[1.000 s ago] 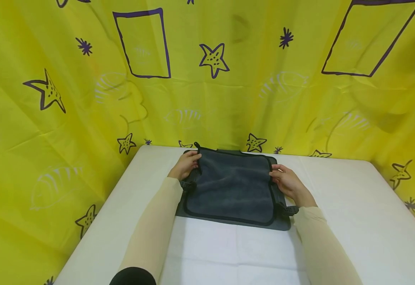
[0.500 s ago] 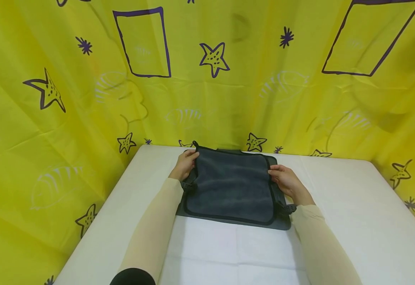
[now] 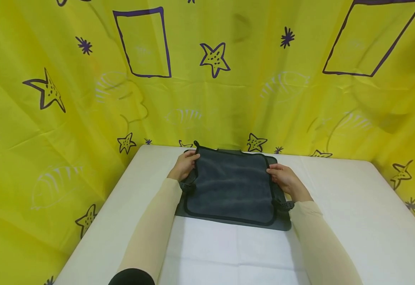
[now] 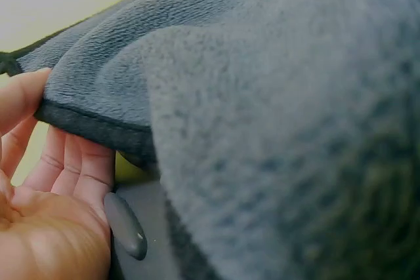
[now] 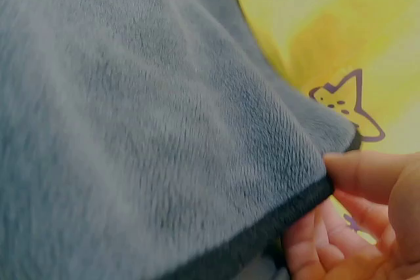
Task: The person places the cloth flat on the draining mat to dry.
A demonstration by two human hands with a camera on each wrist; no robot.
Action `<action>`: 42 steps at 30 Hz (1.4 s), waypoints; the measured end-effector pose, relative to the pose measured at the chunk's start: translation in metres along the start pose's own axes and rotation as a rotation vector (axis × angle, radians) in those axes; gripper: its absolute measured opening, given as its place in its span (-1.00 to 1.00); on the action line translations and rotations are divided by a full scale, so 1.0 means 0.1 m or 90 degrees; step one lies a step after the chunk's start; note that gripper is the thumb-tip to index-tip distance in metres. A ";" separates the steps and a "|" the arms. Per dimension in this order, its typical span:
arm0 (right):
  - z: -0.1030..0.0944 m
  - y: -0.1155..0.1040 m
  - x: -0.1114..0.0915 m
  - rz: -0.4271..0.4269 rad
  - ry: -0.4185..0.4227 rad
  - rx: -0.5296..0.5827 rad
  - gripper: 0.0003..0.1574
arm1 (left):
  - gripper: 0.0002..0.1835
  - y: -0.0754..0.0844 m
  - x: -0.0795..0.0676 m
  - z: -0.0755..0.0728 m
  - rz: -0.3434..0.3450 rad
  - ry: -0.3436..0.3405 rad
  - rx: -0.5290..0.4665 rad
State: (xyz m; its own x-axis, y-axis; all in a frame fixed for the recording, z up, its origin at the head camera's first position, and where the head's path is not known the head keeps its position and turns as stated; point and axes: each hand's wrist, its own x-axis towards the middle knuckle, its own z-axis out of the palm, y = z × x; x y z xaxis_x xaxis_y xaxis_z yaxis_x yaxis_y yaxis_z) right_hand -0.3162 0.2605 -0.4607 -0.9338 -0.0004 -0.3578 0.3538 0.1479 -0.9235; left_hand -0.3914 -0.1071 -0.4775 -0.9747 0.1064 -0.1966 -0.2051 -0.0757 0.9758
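Note:
A grey plush towel [image 3: 232, 186] with black edging is spread over a dark flat board [image 3: 281, 225] at the back of the table. A small hanging loop [image 3: 196, 143] sticks up at its far left corner. My left hand [image 3: 185, 163] pinches the left edge of the towel near that corner, thumb on top and fingers beneath, as the left wrist view shows. On the opposite edge my right hand [image 3: 282, 176] pinches the black trim [image 5: 262, 235] between thumb and fingers. Folds ripple across the fabric between the hands. Most of the board is hidden under the towel.
A white cloth [image 3: 207, 245] covers the table, with creases at the front. Yellow curtains [image 3: 186, 91] printed with stars and fish hang right behind the table and along both sides. A glossy grey oval piece [image 4: 126, 226] shows on the board beside the left palm.
My right hand has shifted slightly left, towards the middle, still pinching the towel's edge. The left hand stays nearly in place, and the folds in the towel have changed a little.

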 end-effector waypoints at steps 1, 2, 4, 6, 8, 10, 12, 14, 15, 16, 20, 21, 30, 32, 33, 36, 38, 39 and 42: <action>0.00 -0.01 0.00 0.005 0.008 0.006 -0.66 | -0.67 0.00 0.01 -0.01 -0.001 0.003 -0.011; 0.00 -0.03 0.00 0.012 0.014 0.011 -0.73 | -0.67 0.00 0.01 -0.01 -0.003 0.007 -0.019; 0.00 -0.07 0.00 0.029 0.028 0.018 -0.82 | -0.66 0.00 0.01 -0.01 -0.006 0.013 -0.030; -0.01 -0.10 0.00 0.044 0.038 0.026 -0.85 | -0.63 0.00 0.02 0.00 -0.011 0.018 -0.036; -0.02 -0.13 0.01 0.058 0.047 0.034 -0.84 | -0.60 0.01 0.01 0.01 -0.011 0.023 -0.039; -0.02 -0.15 0.02 0.070 0.054 0.040 -0.82 | -0.58 0.01 0.01 0.02 -0.009 0.032 -0.038; -0.02 -0.18 0.02 0.081 0.063 0.040 -0.82 | -0.58 0.02 0.01 0.04 -0.001 0.044 -0.025; -0.01 -0.20 0.02 0.091 0.070 0.039 -0.84 | -0.60 0.03 0.00 0.06 0.012 0.060 0.007; -0.01 -0.21 0.02 0.095 0.071 0.035 -0.85 | -0.61 0.03 0.00 0.06 0.022 0.070 0.032; -0.02 -0.21 0.02 0.098 0.070 0.034 -0.86 | -0.62 0.03 0.00 0.07 0.034 0.081 0.059; -0.01 -0.21 0.03 0.103 0.075 0.022 -0.86 | -0.64 0.04 0.01 0.07 0.077 0.122 0.167; -0.01 -0.20 0.04 0.104 0.080 0.017 -0.85 | -0.64 0.05 0.01 0.06 0.087 0.129 0.186; 0.06 -0.18 0.09 0.099 0.125 -0.006 -0.92 | -0.69 0.05 -0.01 0.02 0.106 0.166 0.220; 0.07 -0.18 0.11 0.101 0.128 -0.017 -0.84 | -0.70 0.04 -0.01 0.01 0.103 0.168 0.218; 0.07 -0.18 0.12 0.103 0.129 -0.023 -0.80 | -0.71 0.04 -0.02 0.01 0.101 0.169 0.217; 0.08 -0.18 0.13 0.107 0.129 -0.040 -0.71 | -0.71 0.03 -0.03 0.00 0.099 0.169 0.217; 0.08 -0.18 0.14 0.109 0.129 -0.046 -0.67 | -0.70 0.03 -0.03 0.00 0.095 0.168 0.218; 0.08 -0.18 0.14 0.110 0.129 -0.046 -0.66 | -0.69 0.03 -0.03 0.01 0.093 0.168 0.221; 0.08 -0.18 0.15 0.116 0.131 -0.049 -0.64 | -0.69 0.02 -0.04 0.02 0.086 0.168 0.232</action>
State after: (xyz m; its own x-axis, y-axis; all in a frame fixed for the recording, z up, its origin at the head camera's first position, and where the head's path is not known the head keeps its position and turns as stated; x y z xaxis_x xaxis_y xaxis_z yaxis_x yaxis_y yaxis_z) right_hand -0.3365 0.2495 -0.4509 -0.8489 0.2334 -0.4743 0.5193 0.2010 -0.8306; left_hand -0.3884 -0.1060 -0.4745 -0.9894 -0.1404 -0.0368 -0.0761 0.2861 0.9552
